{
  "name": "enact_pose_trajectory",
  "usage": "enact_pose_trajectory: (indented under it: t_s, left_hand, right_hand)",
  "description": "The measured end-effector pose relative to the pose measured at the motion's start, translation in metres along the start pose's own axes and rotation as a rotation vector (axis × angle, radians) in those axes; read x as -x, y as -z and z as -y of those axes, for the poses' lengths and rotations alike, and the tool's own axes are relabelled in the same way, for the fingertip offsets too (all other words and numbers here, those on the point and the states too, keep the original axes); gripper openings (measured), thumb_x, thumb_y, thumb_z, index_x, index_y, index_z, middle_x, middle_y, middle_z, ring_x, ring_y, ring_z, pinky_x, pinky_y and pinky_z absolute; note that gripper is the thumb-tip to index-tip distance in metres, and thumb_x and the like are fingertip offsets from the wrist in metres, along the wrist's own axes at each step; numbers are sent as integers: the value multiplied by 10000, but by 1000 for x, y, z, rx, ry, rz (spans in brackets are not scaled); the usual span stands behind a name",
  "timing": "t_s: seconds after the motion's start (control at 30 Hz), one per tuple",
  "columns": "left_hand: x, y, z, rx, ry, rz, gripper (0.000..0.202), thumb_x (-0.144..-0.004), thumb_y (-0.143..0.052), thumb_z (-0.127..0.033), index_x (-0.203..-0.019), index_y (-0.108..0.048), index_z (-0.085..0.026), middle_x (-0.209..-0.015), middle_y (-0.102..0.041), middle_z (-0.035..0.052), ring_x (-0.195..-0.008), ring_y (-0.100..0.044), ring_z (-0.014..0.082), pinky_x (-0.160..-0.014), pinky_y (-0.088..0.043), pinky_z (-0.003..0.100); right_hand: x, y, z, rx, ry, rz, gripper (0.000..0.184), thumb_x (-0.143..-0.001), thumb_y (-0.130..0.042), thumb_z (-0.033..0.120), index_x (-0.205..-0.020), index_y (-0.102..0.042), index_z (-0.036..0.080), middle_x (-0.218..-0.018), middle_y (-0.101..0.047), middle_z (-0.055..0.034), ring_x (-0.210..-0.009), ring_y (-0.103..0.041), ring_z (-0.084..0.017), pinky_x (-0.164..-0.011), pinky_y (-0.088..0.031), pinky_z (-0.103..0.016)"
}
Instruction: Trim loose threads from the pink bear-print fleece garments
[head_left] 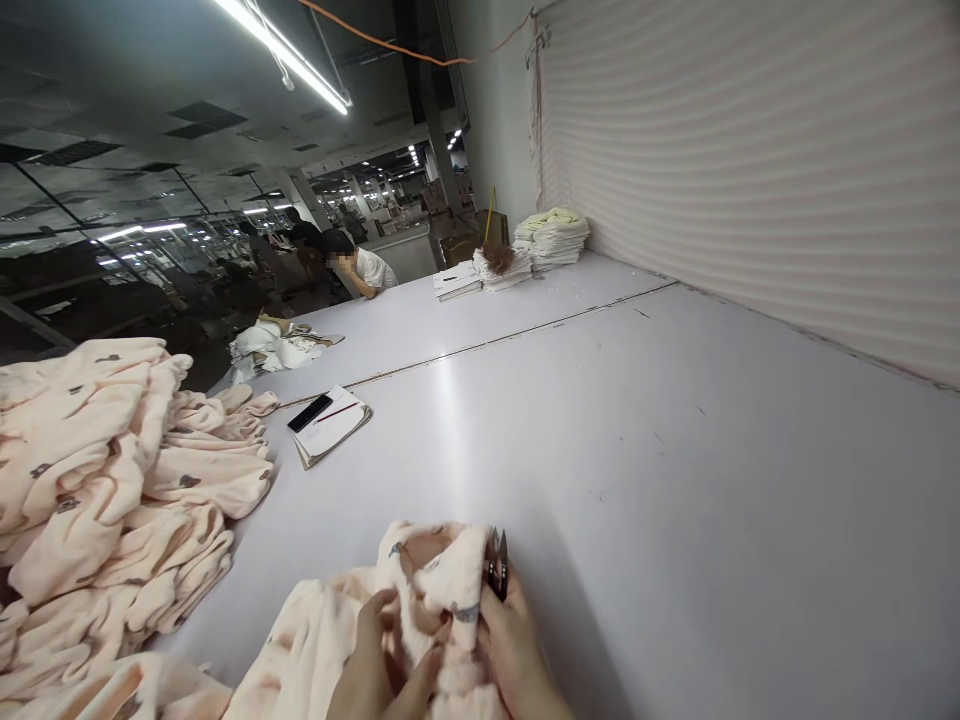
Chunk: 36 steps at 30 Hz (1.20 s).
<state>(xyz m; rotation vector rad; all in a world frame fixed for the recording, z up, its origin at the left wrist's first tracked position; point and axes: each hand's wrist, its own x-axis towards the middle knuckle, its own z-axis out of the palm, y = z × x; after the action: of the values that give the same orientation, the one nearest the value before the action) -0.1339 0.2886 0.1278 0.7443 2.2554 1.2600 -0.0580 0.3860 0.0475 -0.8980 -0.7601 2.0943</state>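
My left hand (375,660) is closed on the pink fleece garment (431,570), fingers curled into its bunched cloth at the near edge of the white table (675,450). My right hand (514,650), touching the garment's right side, grips the thread snips (498,565), whose blades poke up just past the fleece with their tips slightly parted. I judge this piece to be midway through its going-over: it is gathered up rather than laid flat, and the snips are right against it.

To the left of the garment, a big heap of matching pink pieces (112,480) lies loose on the table. I cannot tell whether that heap is finished work or work waiting, and I see no sorted second pile near it. No bin, box or basket shows, and everything rests straight on the tabletop.

Beyond the garment and a little left sits a notebook (334,425) with a black phone (310,412) and a pen (337,411) on it. Farther back lies a crumpled pale cloth (274,345). Well beyond the garment, a co-worker (360,268) leans on the table, and right of that person, by the wall, stand stacks of folded cloth (551,238).
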Motion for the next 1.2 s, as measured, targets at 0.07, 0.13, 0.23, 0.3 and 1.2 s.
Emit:
enact_pose_trajectory:
  t_s: [0.07, 0.13, 0.23, 0.3, 1.2]
  left_hand:
    - [-9, -9, -7, -118, -247, -18, 572, -693, -691, -296, -1235, -523, -222, -1335, -507, 144, -1207, -481, 365, -974, -404, 465]
    - [-18, -18, -15, -78, -312, 140, 517, -739, -607, -229, -1252, -543, -234, -1406, -455, 115, -1312, -376, 329, -1065, -316, 446]
    - [-30, -28, -25, 31, -86, 405, 423, -790, -561, -227, -1212, -574, -237, -1304, -577, 79, -1265, -449, 280, -1050, -348, 396]
    - [-38, -32, -28, 33, 3, 476, 360, -817, -575, -282, -1168, -603, -207, -1205, -641, 76, -1151, -540, 274, -983, -404, 377]
    - [-46, -35, -8, 329, 198, 353, 134, -673, -675, -247, -756, -589, -187, -610, -573, -37, -578, -510, 142, -559, -382, 237]
  right_hand:
    - [0, 8, -2, 159, 108, -87, 536, -727, -681, 381, -1219, -562, 204, -1214, -647, -92, -1130, -592, -282, -908, -502, -360]
    - [0, 14, -5, 324, 148, -126, 543, -712, -683, 340, -1223, -569, 198, -1250, -626, -99, -1176, -565, -285, -963, -478, -368]
    - [0, 19, -7, 482, 131, -101, 523, -718, -654, 262, -1230, -568, 206, -1209, -653, -97, -1131, -604, -274, -936, -506, -355]
    - [0, 19, -4, 527, 143, -93, 492, -732, -640, 243, -1218, -571, 211, -1188, -666, -95, -1112, -618, -267, -918, -518, -350]
    - [-4, 42, 41, 711, 318, 3, 312, -863, -557, 392, -1082, -667, 198, -1097, -692, -91, -1026, -631, -261, -876, -510, -343]
